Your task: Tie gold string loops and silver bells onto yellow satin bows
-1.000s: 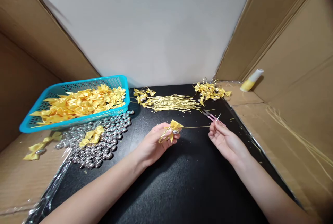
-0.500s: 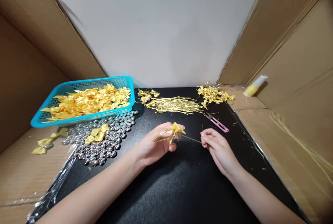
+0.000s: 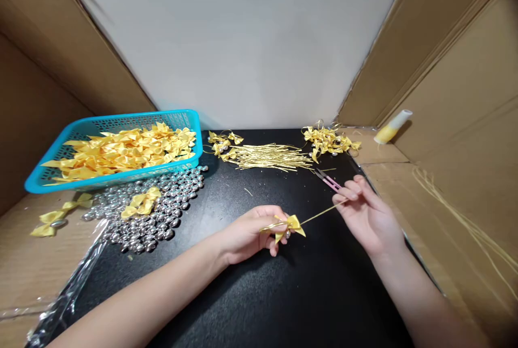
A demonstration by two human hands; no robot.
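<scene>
My left hand (image 3: 259, 232) pinches a yellow ribbon bow (image 3: 296, 224) with a small silver bell (image 3: 287, 234) at its middle and a gold cord loop (image 3: 273, 226) sticking out to the left. From the bow a taut yellow thread (image 3: 321, 212) rises rightward into the curled fingers of my right hand (image 3: 366, 216). Just beyond those fingertips lie pink-handled thread snips (image 3: 327, 179), their rear part hidden by the hand. Whether a needle is on the thread's end I cannot tell.
A blue basket (image 3: 30, 183) of yellow bows stands at the left, with silver bells (image 3: 162, 226) spread before it. Gold cords (image 3: 271, 157) lie at the back between finished-looking bows (image 3: 326, 140). A thread cone (image 3: 392, 127) stands right, by cardboard walls (image 3: 457, 62).
My right hand has moved up and right, drawing the thread out longer, and now partly covers the snips. My left hand with the bow has shifted slightly right and nearer. The view has tilted a little.
</scene>
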